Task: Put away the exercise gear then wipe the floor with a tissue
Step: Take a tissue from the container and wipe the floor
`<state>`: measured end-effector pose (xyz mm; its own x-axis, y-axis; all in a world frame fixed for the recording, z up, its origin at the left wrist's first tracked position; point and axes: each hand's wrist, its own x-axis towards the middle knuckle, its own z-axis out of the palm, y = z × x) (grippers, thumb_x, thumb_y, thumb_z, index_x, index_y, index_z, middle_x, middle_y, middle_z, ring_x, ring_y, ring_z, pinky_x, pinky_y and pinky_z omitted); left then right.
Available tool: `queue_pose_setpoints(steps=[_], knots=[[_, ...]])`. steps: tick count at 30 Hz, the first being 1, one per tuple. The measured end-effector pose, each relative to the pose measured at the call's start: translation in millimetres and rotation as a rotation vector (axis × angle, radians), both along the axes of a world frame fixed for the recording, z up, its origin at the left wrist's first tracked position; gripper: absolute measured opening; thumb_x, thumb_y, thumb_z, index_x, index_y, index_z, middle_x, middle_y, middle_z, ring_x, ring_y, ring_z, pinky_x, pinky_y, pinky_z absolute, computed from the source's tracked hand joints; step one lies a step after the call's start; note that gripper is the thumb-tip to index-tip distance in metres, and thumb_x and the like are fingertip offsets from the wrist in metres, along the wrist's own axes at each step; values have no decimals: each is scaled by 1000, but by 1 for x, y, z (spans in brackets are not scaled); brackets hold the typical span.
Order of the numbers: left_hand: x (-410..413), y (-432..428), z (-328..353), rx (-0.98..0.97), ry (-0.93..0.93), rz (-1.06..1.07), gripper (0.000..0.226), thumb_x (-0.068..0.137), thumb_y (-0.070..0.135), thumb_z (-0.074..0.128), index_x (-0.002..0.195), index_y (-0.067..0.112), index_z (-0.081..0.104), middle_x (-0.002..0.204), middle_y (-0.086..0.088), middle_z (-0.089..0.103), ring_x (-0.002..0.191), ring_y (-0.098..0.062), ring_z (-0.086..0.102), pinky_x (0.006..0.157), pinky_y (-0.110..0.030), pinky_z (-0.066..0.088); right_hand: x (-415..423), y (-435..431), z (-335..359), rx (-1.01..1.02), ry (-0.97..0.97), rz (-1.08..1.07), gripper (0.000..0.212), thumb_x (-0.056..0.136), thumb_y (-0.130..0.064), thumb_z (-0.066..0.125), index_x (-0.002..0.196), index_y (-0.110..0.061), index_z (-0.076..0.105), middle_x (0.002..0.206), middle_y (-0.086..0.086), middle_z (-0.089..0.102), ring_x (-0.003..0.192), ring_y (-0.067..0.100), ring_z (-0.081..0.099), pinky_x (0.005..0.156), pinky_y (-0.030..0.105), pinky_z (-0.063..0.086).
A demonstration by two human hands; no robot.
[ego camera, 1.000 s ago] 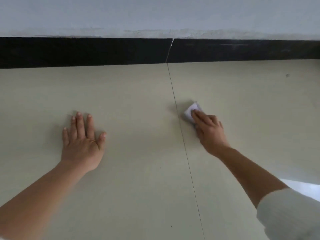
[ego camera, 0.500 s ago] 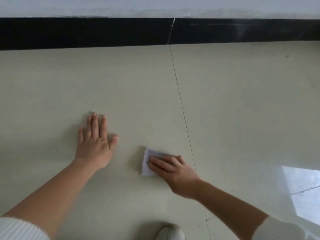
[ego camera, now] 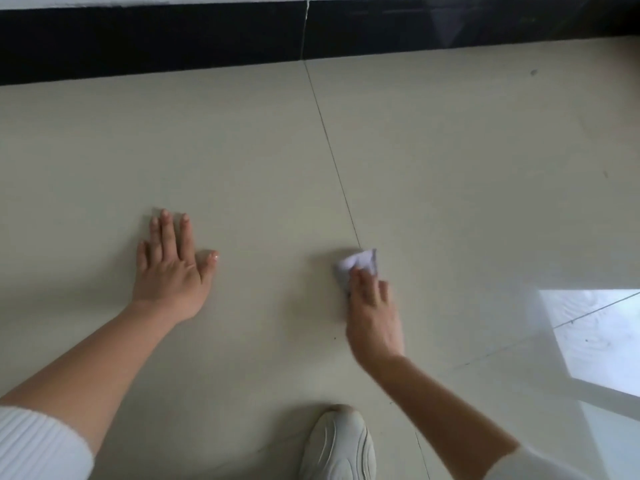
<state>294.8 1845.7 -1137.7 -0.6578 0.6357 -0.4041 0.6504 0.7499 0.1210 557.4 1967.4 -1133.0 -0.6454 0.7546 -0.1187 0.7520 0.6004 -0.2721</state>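
A crumpled white tissue (ego camera: 358, 265) lies on the beige tiled floor (ego camera: 467, 161), right at the grout line between two tiles. My right hand (ego camera: 374, 318) presses on the tissue's near edge with its fingertips and holds it against the floor. My left hand (ego camera: 173, 271) rests flat on the floor to the left, palm down, fingers spread, holding nothing. No exercise gear is in view.
A black skirting band (ego camera: 156, 39) runs along the wall at the top. My white shoe (ego camera: 337, 445) stands at the bottom middle. A bright patch of reflected light (ego camera: 599, 337) lies on the floor at the right.
My right hand first drew the tissue back toward me and leftward across the grout line, then slid it right and slightly forward to the line. The left hand stayed planted.
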Motion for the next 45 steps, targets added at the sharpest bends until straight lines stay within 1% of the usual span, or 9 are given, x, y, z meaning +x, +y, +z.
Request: queue_pose_setpoints(steps=[4, 6, 10, 13, 18, 23, 29, 36, 45], knots=[[-1, -2, -3, 53, -11, 3, 72, 95, 44, 33, 150, 9, 2, 157, -17, -9, 145, -30, -9, 116, -47, -1, 2, -43, 4, -39, -11, 782, 62, 69, -15, 37, 131, -10, 41, 127, 1, 47, 98, 21, 44, 76, 27, 48], [-5, -6, -3, 97, 18, -43, 70, 96, 48, 31, 150, 9, 9, 157, -19, -1, 145, -34, -1, 115, -50, 4, -5, -3, -3, 14, -51, 876, 64, 69, -16, 38, 133, -13, 41, 130, 2, 53, 99, 22, 45, 76, 28, 46], [-22, -25, -5, 118, 54, -47, 78, 86, 56, 24, 149, 10, 17, 154, -26, 9, 142, -43, 8, 113, -53, 11, -45, 97, 3, 70, -97, 350, 58, 73, 2, 52, 131, -4, 51, 119, 17, 57, 87, 36, 52, 65, 43, 53], [-45, -39, -5, 109, 82, 164, 85, 88, 60, 32, 150, 7, 10, 152, -32, 3, 142, -44, 3, 115, -53, 9, -92, 141, 7, 91, -174, 126, 57, 85, 3, 49, 140, -2, 37, 136, 20, 40, 106, 40, 44, 84, 48, 46], [-66, -45, -5, 54, 32, 251, 109, 67, 78, 7, 149, 8, -4, 153, -28, -11, 143, -38, -12, 116, -44, -4, -205, 152, 5, 58, -145, -151, 60, 86, 2, 42, 143, 0, 26, 147, 18, 24, 128, 37, 29, 104, 41, 31], [-69, -45, -8, 61, 23, 252, 118, 62, 87, -11, 149, 8, -4, 153, -28, -10, 143, -37, -11, 115, -44, -2, -288, 83, 4, 81, -55, 330, 66, 83, -2, 42, 146, -11, 24, 142, 9, 32, 114, 34, 36, 91, 37, 32], [-70, -46, -11, 82, 9, 238, 110, 71, 84, -5, 149, 8, -3, 153, -29, -8, 144, -36, -10, 115, -44, -2, -257, 82, 0, 14, -10, 1087, 70, 72, 3, 53, 139, -13, 44, 138, 3, 47, 106, 28, 40, 86, 38, 45], [-71, -47, -8, 91, -53, 257, 108, 65, 85, -11, 144, 12, -19, 153, -23, -21, 141, -31, -23, 114, -41, -10, -330, 143, 5, 73, -112, -44, 60, 84, 1, 39, 143, -4, 29, 144, 16, 29, 121, 40, 33, 100, 42, 32], [-84, -66, -7, 122, -119, 195, 88, 74, 73, -8, 140, 17, -27, 147, -7, -35, 134, -13, -35, 114, -35, -11, -388, 17, 3, -112, 5, 918, 63, 88, -2, 43, 140, -37, 39, 140, -6, 36, 113, 24, 33, 92, 28, 28]])
